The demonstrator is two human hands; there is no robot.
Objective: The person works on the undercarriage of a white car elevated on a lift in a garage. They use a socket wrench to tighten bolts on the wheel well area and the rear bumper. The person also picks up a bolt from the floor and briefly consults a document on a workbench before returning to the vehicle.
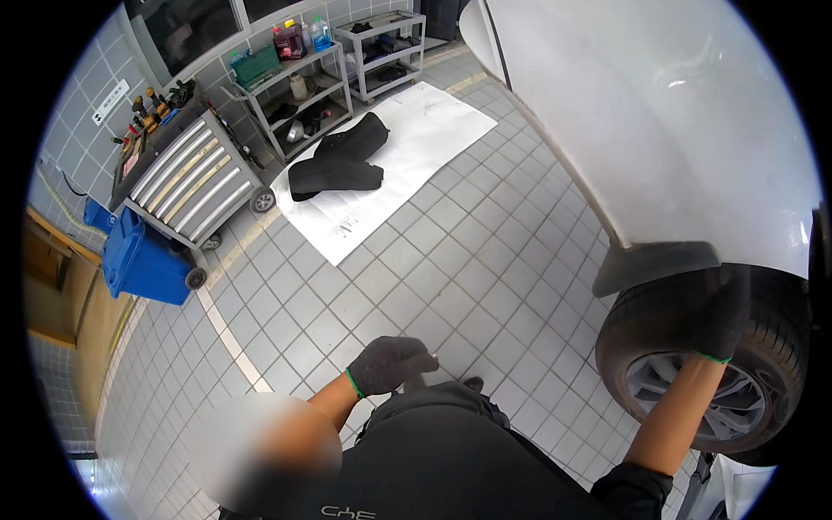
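My left hand [388,364], in a dark glove with a green cuff, is low in the middle with curled fingers, closed on a small metallic piece [433,358] too small to identify. My right hand [719,316], also gloved, reaches up into the wheel arch at the top of the tire [622,347]. Its fingers are hard to make out against the dark rubber and arch. Above the tire are a dark mud flap [646,269] and the white car body [659,130].
A white sheet [433,139] on the tiled floor holds two black molded pieces [334,180]. Along the wall stand a drawer tool trolley [186,178], two metal shelf carts [312,69] [377,30] with bottles and other items, and a blue wheeled bin [139,260] at the left.
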